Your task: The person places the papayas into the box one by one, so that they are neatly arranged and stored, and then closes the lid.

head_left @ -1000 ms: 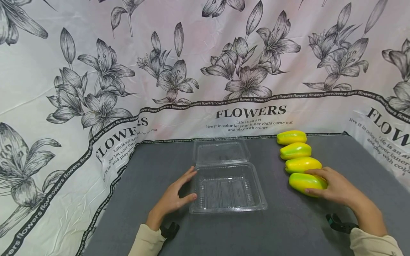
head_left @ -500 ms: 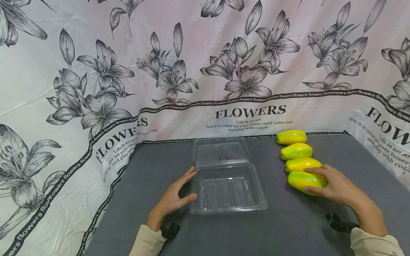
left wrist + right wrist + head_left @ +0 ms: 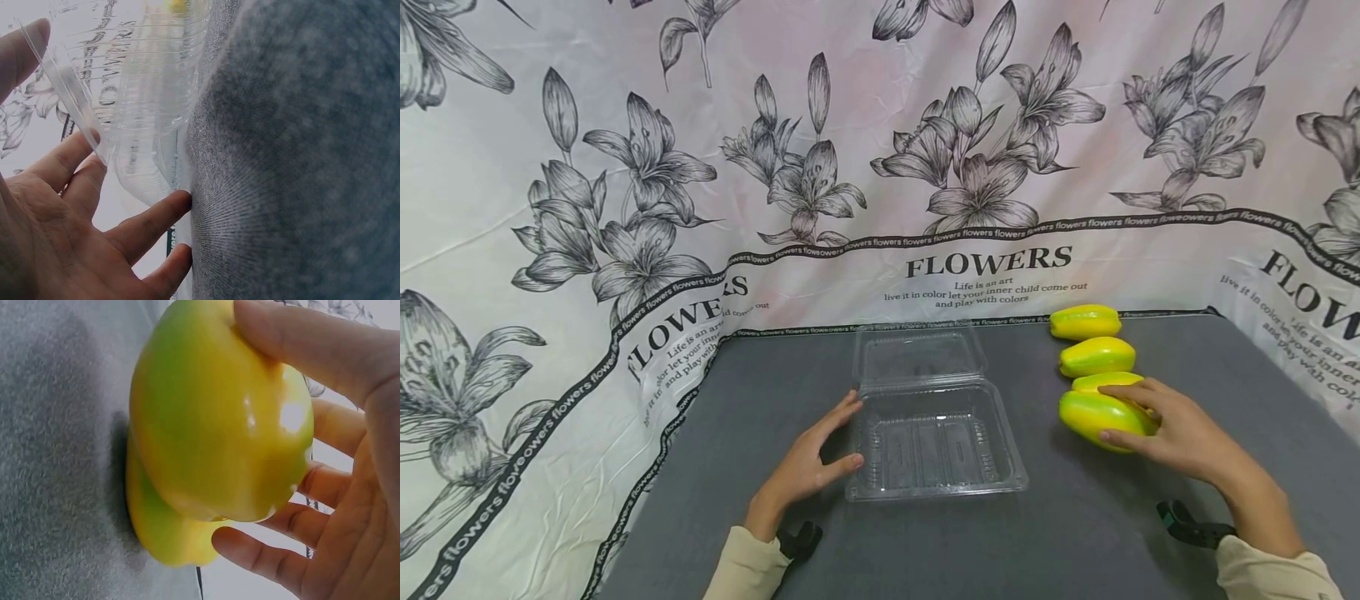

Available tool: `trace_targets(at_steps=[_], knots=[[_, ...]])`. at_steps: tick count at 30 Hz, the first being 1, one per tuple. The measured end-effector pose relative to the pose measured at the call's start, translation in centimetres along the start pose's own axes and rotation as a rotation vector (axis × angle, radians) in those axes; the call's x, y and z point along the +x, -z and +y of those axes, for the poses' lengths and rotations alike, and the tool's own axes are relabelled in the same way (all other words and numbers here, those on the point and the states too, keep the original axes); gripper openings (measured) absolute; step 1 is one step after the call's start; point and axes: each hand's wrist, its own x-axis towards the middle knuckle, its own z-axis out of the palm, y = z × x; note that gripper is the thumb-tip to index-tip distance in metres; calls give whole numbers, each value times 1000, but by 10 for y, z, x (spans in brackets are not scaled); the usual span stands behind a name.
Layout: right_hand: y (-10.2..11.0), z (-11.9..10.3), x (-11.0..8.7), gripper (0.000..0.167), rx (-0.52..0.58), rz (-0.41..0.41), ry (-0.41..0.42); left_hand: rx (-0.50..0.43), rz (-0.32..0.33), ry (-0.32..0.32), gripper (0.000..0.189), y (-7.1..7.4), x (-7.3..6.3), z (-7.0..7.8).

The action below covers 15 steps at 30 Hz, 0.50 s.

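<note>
Glossy yellow-green oval fruit: green blended into yellow, highlights shining, right of the clear plastic lidded box.
Right hand: gripped the fruit.
Left hand: fingers spread, touching the box.

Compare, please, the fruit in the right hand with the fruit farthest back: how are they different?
The held fruit is gripped by the right hand; the farthest fruit lies with no hand on it.
The held fruit is nearest the person, while the farthest fruit sits at the table's far edge.
The held fruit looks bigger in the head view than the farthest fruit, perhaps only through nearness.
Both are elongated, shiny, yellow and green.
</note>
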Motion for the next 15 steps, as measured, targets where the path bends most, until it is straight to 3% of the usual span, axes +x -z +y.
trace_targets(at_steps=[15], knots=[[-6,-29,2,62,39,152,119,-11,-3,14,76,-1,0,0]])
